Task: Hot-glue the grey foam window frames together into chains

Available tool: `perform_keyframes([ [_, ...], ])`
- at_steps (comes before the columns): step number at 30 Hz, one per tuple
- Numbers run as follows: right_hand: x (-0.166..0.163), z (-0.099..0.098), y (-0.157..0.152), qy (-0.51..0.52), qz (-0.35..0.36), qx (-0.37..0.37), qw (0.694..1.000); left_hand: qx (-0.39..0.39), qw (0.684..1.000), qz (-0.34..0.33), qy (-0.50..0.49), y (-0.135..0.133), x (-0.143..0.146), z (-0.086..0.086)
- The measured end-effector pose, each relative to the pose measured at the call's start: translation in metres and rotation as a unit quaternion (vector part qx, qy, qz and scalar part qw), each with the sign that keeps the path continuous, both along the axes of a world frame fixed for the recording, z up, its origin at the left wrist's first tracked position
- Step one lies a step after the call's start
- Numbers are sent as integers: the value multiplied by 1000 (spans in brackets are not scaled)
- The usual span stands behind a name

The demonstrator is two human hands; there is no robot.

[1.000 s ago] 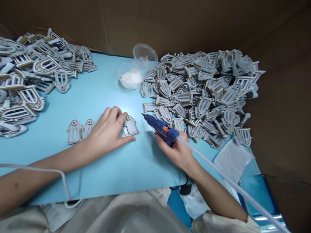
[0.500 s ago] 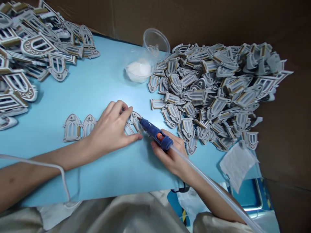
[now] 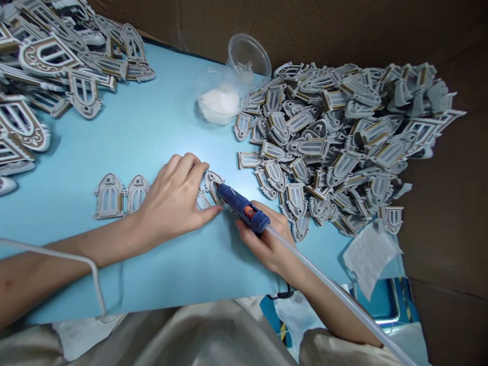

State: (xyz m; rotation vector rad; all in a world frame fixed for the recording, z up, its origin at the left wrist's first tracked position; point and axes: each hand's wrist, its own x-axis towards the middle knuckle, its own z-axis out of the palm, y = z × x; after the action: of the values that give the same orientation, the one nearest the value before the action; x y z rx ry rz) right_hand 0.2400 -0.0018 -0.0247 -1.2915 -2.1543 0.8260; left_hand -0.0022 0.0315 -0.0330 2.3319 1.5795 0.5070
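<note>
My right hand (image 3: 269, 239) is wrapped round a blue hot glue gun (image 3: 242, 206) with an orange part and a long clear glue stick trailing from its back. The gun's tip meets the face of a small grey arched window frame (image 3: 214, 183). My left hand (image 3: 179, 193) lies over a row of such frames, its curled fingertips and thumb gripping around the pieces beside the tip; part of another frame (image 3: 202, 201) shows between them. Two more arched frames, one farther left (image 3: 109, 197) and one partly under my wrist (image 3: 137, 193), stand side by side in the row.
A large heap of grey window frames (image 3: 305, 147) covers the right side. White and brown frames (image 3: 53, 58) are piled at the upper left. Clear plastic cups (image 3: 217, 101) hold white material. A white cable (image 3: 89, 262) crosses my left forearm. Brown cardboard (image 3: 343, 30) walls the back.
The view has shifted slightly, so the piles and the row sit a little differently in the picture. Both hands keep nearly the same pose, with the glue gun tip still at the arched frame.
</note>
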Motion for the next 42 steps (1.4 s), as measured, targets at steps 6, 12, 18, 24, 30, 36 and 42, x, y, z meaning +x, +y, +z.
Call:
perform_keyframes([
  [6,-1,0,1,12,8,2,1000,-4,1000,1,6,-1,2,1],
  [12,-2,3,0,-1,0,-18,1000,2,1000,6,15,-2,2,2],
  [18,-2,4,-1,-28,0,-31,999,-5,1000,12,19,-2,4,3],
  [24,-3,4,0,-23,0,-10,1000,-24,999,19,29,-2,7,5],
  [30,-4,6,0,-15,4,-1,1000,-29,999,18,28,-1,6,6],
  [36,-4,6,0,-10,3,-1,1000,-32,999,20,24,-1,6,6],
  [42,-5,7,1,-17,3,-3,1000,-29,999,18,25,-1,7,5],
])
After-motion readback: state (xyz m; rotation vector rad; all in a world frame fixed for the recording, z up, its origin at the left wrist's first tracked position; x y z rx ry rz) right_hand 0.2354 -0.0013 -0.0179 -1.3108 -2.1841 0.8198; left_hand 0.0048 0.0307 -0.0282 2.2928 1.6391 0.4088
